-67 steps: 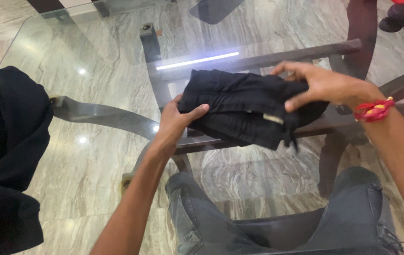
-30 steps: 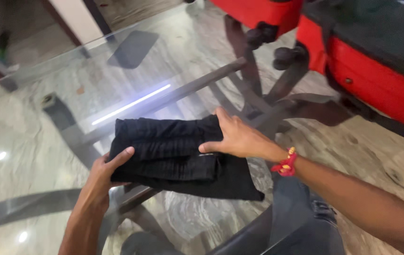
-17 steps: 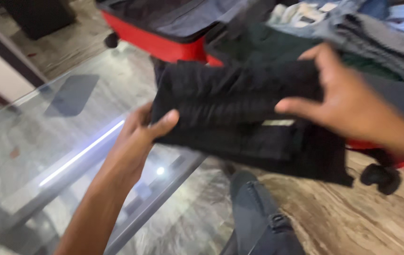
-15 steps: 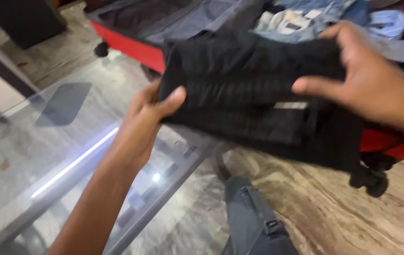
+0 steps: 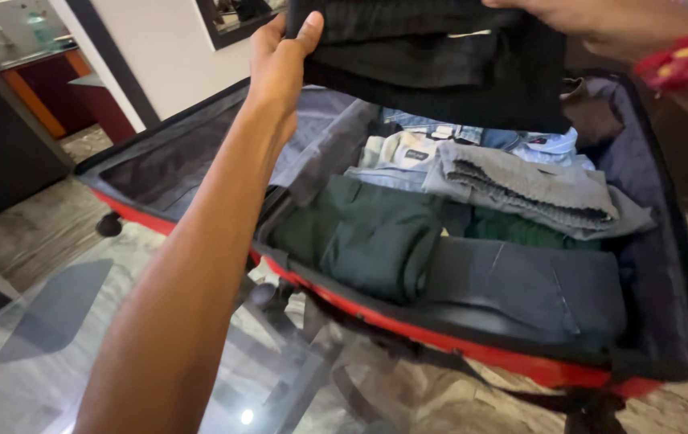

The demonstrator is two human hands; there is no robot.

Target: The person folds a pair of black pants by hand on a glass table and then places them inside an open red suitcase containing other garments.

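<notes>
A: Surroundings?

B: Open red suitcase [image 5: 473, 354] on the floor beyond the glass table [image 5: 30, 362]. Inside: a dark green garment [image 5: 360, 237] at front left, a navy one [image 5: 529, 285] beside it, a grey one [image 5: 521, 185] behind, pale blue denim [image 5: 408, 149] at the back. The lid [image 5: 167, 161] lies open to the left. Nothing stands between my hands and the packed clothes.

A: The item held?

B: Folded black garment [image 5: 440, 56], ribbed, with a small pale tag, held in the air above the suitcase's far side. My left hand [image 5: 280, 60] pinches its left edge, thumb on top. My right hand [image 5: 601, 20] grips the right end; its fingers are partly out of frame. Red thread band [image 5: 681, 60] on that wrist.
</notes>
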